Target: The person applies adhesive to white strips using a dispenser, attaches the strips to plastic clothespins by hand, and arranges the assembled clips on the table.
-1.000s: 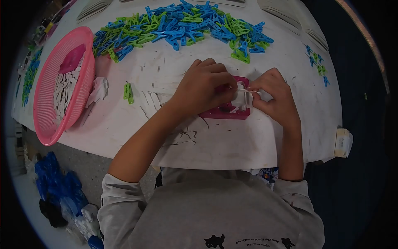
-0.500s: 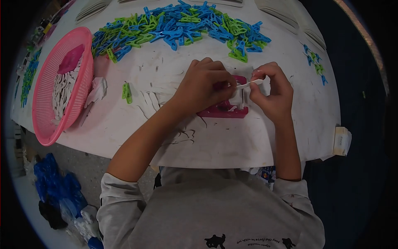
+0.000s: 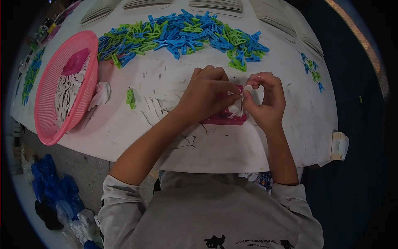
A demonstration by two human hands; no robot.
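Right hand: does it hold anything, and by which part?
The right hand pinches a small white strip, apparently by one end.

Clips behind frame, basket leftmost

Black lettering curves in small type across the front of a worker's gray shirt, appearing upside down to the head camera; the line seems to read "May the force … with," its remaining letters uncertain. A shorter line of print beneath it, set between two dark printed figures, is too small to make out. At the table's right edge, a small pale box bears faint, illegible marks on its side. Below the table's front edge, a dark blue printed packet shows pale lettering, also unreadable.
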